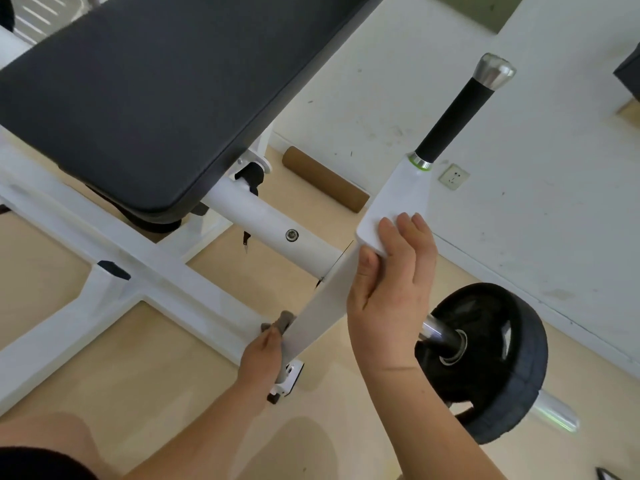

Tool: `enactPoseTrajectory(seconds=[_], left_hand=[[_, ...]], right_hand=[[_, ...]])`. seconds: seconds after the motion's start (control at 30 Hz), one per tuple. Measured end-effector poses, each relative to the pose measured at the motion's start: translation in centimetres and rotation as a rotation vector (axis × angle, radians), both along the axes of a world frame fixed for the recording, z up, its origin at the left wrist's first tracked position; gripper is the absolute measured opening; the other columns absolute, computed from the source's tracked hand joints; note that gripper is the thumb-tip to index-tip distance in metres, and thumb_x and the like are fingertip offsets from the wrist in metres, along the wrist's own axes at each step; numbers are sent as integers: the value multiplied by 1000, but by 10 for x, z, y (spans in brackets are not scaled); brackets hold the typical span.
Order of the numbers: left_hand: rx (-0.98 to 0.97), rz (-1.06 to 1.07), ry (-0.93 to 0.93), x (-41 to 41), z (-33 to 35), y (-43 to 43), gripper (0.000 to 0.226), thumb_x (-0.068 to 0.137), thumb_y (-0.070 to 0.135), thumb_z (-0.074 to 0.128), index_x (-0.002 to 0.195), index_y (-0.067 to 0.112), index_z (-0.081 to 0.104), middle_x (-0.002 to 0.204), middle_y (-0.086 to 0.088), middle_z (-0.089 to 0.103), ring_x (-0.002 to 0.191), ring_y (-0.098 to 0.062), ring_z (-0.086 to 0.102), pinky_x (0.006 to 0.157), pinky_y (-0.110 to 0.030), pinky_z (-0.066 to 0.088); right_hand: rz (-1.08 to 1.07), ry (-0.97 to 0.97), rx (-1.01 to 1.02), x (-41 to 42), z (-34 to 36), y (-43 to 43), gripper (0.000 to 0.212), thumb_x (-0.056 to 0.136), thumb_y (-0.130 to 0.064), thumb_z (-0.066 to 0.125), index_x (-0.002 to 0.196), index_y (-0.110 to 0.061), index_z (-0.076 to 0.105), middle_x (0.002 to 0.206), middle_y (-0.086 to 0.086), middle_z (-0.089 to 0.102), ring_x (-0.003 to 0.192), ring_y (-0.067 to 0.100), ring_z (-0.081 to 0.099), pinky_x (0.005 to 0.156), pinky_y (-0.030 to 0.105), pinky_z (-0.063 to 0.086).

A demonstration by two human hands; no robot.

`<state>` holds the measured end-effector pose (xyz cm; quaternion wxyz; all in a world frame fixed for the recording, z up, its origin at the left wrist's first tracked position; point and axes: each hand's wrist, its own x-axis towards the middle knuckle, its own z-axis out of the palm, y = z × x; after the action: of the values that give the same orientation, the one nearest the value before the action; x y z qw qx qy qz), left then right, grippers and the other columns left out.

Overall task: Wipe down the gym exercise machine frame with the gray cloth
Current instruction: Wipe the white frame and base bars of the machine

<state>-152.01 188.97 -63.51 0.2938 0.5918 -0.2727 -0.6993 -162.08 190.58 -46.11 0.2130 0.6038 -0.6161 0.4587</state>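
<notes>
The white machine frame (166, 268) runs across the floor under a black padded bench (138, 91). A flat white lever arm (322, 306) slants up to a black handle grip (453, 116). My left hand (263, 355) holds the gray cloth (280, 323) against the lower left edge of this arm; only a small bunch of cloth shows above my fingers. My right hand (391, 292) grips the arm's upper corner, thumb on the near face and fingers over the top.
A black weight plate (495, 362) sits on a chrome sleeve just right of my right wrist. A brown foam roller (325, 178) lies by the white wall with a socket (453, 176). My knee shows at the bottom left on the tan floor.
</notes>
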Motion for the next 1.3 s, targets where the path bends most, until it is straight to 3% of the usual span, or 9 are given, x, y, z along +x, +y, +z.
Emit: enactPoseTrajectory(seconds=[0.27, 0.47, 0.6, 0.7, 0.83, 0.93, 1.07, 1.17, 1.3], left_hand=[[-236, -105, 116, -10, 43, -23, 34, 89, 58, 47, 113, 55, 70, 98, 20, 75, 80, -5, 70, 66, -25, 52], [177, 19, 165, -2, 28, -7, 26, 100, 40, 53, 95, 16, 60, 85, -6, 53, 85, -28, 49, 77, -33, 41], [-161, 227, 225, -28, 78, 5, 28, 100, 43, 46, 107, 35, 73, 105, 6, 72, 90, -18, 60, 81, -39, 47], [-322, 270, 282, -28, 98, 26, 37, 110, 35, 35, 139, 43, 57, 143, 15, 56, 129, -24, 53, 112, -55, 41], [-291, 174, 268, -20, 120, 30, 39, 109, 36, 32, 125, 56, 61, 132, 12, 64, 100, -18, 58, 89, -41, 49], [-457, 115, 291, -23, 155, 29, 40, 104, 50, 36, 142, 60, 46, 151, 25, 45, 140, 1, 41, 117, -42, 38], [-724, 29, 389, -24, 166, 31, 59, 102, 37, 37, 156, 56, 23, 163, 26, 28, 146, 8, 30, 117, -21, 36], [-817, -19, 171, -19, 146, 37, 65, 111, 11, 31, 159, 49, 9, 165, 25, 24, 151, 0, 25, 122, -28, 25], [-870, 2, -127, -21, 138, 41, 67, 110, 16, 34, 157, 55, 7, 159, 17, 39, 140, -10, 46, 112, -33, 43]], right_hand=[[12, -33, -9, 5, -1, -1, 29, 106, -24, 45, 133, -11, 47, 140, 26, 49, 144, 44, 39, 117, 56, 36], [6, 12, -23, 2, -2, -3, 29, 106, -23, 46, 132, -9, 48, 137, 29, 49, 140, 47, 42, 115, 55, 38], [16, 27, -11, -3, -3, -3, 30, 109, -29, 43, 131, -10, 49, 136, 27, 50, 139, 46, 43, 114, 54, 39], [9, 34, 37, -6, 0, 2, 31, 109, -31, 44, 133, -13, 52, 140, 20, 50, 142, 40, 43, 112, 55, 42], [55, 48, 82, -13, 12, 12, 35, 108, -33, 48, 131, -12, 65, 139, 8, 56, 140, 31, 47, 107, 56, 45], [100, -40, 123, -16, 25, 20, 46, 110, -42, 36, 128, -17, 71, 138, -1, 61, 140, 18, 48, 113, 43, 42], [185, -228, 181, -22, 41, 22, 46, 107, -43, 35, 120, -25, 76, 126, -15, 62, 130, 5, 49, 106, 13, 32], [208, -182, 207, -28, 49, 17, 42, 106, -39, 37, 116, -25, 75, 110, -14, 58, 109, 11, 49, 94, 12, 32], [233, -99, 257, -36, 48, 6, 43, 105, -35, 32, 127, -22, 66, 114, -14, 43, 113, 4, 36, 99, 11, 28]])
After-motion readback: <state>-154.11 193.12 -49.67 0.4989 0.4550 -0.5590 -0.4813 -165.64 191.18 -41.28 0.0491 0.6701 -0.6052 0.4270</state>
